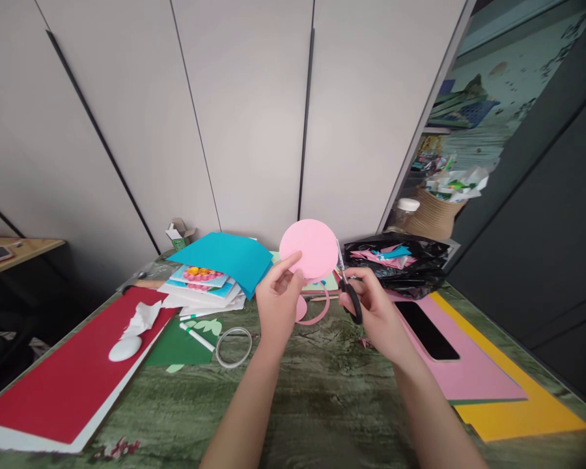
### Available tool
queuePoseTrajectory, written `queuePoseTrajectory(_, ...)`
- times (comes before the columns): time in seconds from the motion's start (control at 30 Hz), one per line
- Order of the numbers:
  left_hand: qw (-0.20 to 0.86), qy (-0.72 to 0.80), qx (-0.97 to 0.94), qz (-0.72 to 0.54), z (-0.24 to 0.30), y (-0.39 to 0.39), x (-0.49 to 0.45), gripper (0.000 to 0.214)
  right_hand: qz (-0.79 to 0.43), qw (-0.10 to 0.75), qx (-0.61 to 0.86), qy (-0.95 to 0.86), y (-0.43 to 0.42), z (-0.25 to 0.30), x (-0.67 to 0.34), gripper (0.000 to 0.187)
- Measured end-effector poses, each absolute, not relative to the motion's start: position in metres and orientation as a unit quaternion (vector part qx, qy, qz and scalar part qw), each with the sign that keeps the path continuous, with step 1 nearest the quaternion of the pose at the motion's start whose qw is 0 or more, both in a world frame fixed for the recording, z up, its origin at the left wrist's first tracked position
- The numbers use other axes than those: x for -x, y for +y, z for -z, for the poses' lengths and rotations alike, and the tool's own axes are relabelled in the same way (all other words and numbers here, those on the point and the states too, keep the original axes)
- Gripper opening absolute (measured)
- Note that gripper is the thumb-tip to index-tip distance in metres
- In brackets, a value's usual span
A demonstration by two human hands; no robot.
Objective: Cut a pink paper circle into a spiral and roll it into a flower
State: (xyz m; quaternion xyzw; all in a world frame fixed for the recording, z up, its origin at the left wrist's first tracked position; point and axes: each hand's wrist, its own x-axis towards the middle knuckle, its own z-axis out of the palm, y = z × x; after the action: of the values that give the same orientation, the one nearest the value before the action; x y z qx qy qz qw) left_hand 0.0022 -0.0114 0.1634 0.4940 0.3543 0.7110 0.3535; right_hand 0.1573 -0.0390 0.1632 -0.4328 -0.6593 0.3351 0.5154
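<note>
One pink disc point(312, 241) is apparently being trimmed mid-frame: left hand point(280, 301) pinching it, right hand point(375, 314) holding scissors point(353, 302) at its edge; further snipping likely needing rotation.

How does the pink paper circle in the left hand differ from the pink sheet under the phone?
The pink circle has a curved edge; the pink sheet has straight ones. The circle is smaller than the sheet. The circle is held up in the left hand; the sheet lies flat beneath the phone. Both are pink.
</note>
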Motion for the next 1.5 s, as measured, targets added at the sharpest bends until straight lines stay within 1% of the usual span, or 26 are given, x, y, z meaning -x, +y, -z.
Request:
queuePoseTrajectory(0.4,0.352,0.351,-0.498,-0.711,-0.1647,-0.0135,-0.0017,0.027,-0.339,0.524,0.426,-0.655,-0.0362,-0.1603,-0.1575,0.026)
queuePoseTrajectory(0.8,0.355,0.352,-0.511,-0.699,-0.1646,-0.014,0.0007,0.026,-0.357,0.513,0.421,-0.657,-0.0372,-0.1607,-0.1589,0.026)
queuePoseTrajectory(1.27,0.351,0.353,-0.506,-0.704,-0.1657,-0.015,0.0022,0.029,-0.329,0.507,0.442,-0.663,-0.037,-0.1617,-0.162,0.028)
queuePoseTrajectory(1.5,0.328,0.361,-0.51,-0.708,-0.1669,-0.0152,0.0039,0.027,-0.328,0.501,0.445,-0.666,-0.0356,-0.1615,-0.1634,0.027)
